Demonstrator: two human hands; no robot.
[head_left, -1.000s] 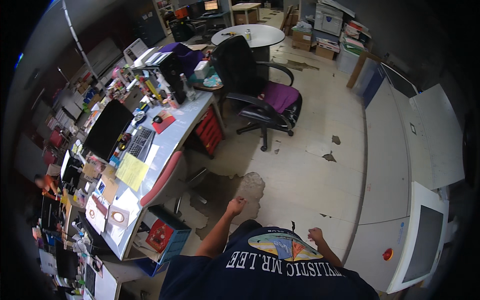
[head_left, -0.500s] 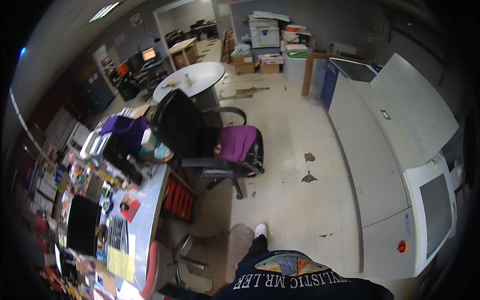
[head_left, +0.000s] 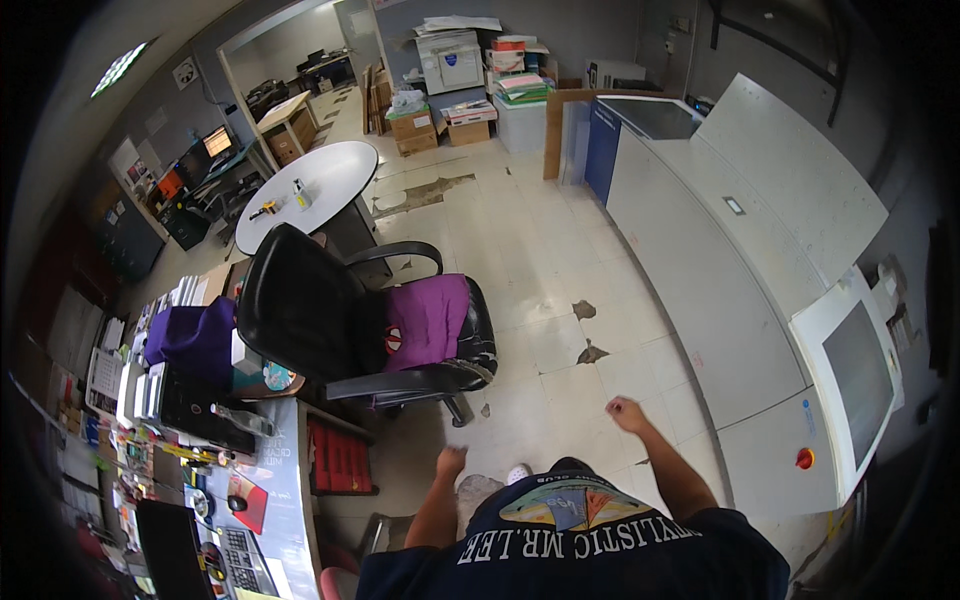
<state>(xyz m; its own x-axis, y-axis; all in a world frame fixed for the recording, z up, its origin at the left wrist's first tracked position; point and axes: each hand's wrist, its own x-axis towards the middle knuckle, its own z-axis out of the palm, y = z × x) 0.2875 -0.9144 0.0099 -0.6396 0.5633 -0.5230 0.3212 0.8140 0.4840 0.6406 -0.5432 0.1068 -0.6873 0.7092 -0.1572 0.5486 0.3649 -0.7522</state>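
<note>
My left hand (head_left: 452, 461) is held low in front of me, its fingers curled into a loose fist with nothing showing in it. It is nearest to the black office chair (head_left: 300, 290), below its base, and touches nothing. A folded purple cloth (head_left: 425, 322) lies on the chair's seat. My right hand (head_left: 627, 414) is raised over the tiled floor, closed in a fist, with no object visible in it. To its right, well apart, stands a long grey machine (head_left: 700, 280) with a tilted screen panel (head_left: 862, 375).
A cluttered desk (head_left: 285, 480) with a keyboard (head_left: 245, 560) runs along the left. Beyond the chair stands a white oval table (head_left: 325, 175). Cardboard boxes (head_left: 412, 128) are stacked at the back. The floor tiles (head_left: 540, 280) have broken patches. A red-and-yellow knob (head_left: 805, 458) sits on the machine.
Both my hands and forearms have come into view from below. The view has shifted, so the chair, oval table and machine appear farther left.
</note>
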